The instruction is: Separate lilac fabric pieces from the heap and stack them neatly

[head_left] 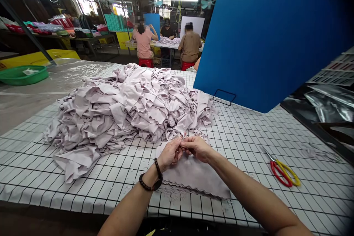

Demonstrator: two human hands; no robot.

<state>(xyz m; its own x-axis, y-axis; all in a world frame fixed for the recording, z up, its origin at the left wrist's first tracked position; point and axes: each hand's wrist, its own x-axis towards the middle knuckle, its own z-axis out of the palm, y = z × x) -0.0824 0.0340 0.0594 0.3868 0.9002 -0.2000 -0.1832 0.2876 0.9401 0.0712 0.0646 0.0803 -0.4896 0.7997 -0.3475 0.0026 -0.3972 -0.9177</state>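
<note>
My left hand (172, 153), with a dark bead bracelet at the wrist, and my right hand (197, 147) meet fingertip to fingertip. Both are closed in a pinch, apparently on the edge of a pale lilac fabric piece; the exact bit between the fingers is too small to make out. Under them lies a flat stack of lilac fabric pieces (201, 179) with scalloped edges. Just beyond my fingers are curled fabric strips (174, 132). A big heap of crumpled lilac fabric pieces (124, 103) rises to the left and behind.
Red-and-yellow-handled scissors (284, 173) lie at the right on the grid-patterned tablecloth (243, 136). A large blue board (262, 44) stands in a wire holder at the back right. A green basin (23, 75) sits far left. Several people work at a table behind.
</note>
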